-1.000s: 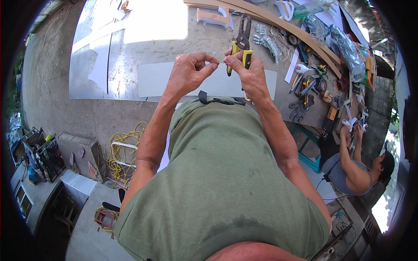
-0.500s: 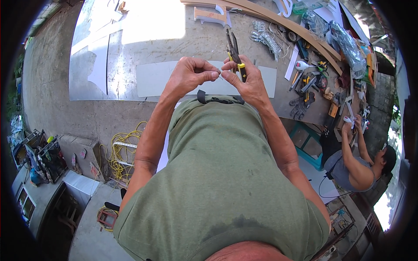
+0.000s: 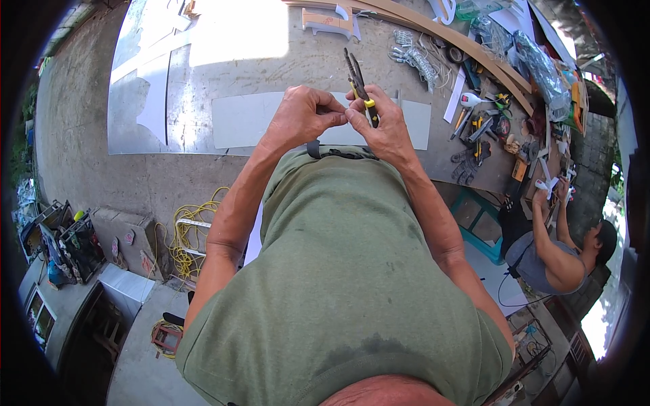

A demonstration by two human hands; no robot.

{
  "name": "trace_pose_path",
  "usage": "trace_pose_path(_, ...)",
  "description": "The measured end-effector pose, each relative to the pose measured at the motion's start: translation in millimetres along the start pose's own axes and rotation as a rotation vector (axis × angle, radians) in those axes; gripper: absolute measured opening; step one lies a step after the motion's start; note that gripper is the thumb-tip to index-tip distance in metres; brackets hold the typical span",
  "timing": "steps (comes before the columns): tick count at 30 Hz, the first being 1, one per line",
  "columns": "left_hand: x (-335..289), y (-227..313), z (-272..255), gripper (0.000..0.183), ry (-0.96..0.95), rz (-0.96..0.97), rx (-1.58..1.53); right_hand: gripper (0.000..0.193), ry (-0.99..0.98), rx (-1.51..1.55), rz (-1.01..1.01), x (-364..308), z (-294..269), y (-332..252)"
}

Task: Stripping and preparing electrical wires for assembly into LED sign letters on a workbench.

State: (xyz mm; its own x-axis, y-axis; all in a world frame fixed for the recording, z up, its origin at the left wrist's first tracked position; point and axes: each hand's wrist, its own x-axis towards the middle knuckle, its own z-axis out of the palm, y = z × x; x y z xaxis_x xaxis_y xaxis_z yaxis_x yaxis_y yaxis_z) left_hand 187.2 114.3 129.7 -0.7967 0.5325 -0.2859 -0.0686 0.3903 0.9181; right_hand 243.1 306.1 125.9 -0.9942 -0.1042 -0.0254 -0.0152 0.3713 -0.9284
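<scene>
Above the near edge of the worktable, my left hand (image 3: 306, 116) is closed in a pinch, its fingertips meeting those of my other hand. Whatever sits between them is too small to make out. My right hand (image 3: 384, 127) is closed around the yellow-and-black handles of a pair of pliers (image 3: 355, 73). The dark jaws point up and away from me, slightly apart, touching nothing. Thumb and forefinger of that hand also press together at the pinch. Beneath both hands lies a long pale grey strip (image 3: 244, 123) on the table.
A large metal-topped table (image 3: 271, 76) spreads ahead. White cut sheet (image 3: 154, 101) lies left, a box-shaped letter (image 3: 330, 24) far ahead. Wires (image 3: 414, 59), brown strips (image 3: 467, 47), gloves (image 3: 467, 162) and tools crowd the right. A co-worker (image 3: 548, 254) sits right, beside a green stool (image 3: 477, 223).
The pliers' jaws have swung slightly left and my right hand's grip has shifted. My left hand has turned a little, its fingertips moving closer to the right ones.
</scene>
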Motion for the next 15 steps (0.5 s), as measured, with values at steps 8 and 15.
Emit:
trace_pose_path(8,-2.4,-1.1,2.9,0.018,0.065,0.021,0.057,0.025,0.057,0.021,0.026,0.3,3.3,4.2)
trace_pose_path(15,-1.3,-3.7,6.9,0.020,0.068,0.067,0.018,0.022,0.081,0.081,0.114,1.2,5.1,8.1)
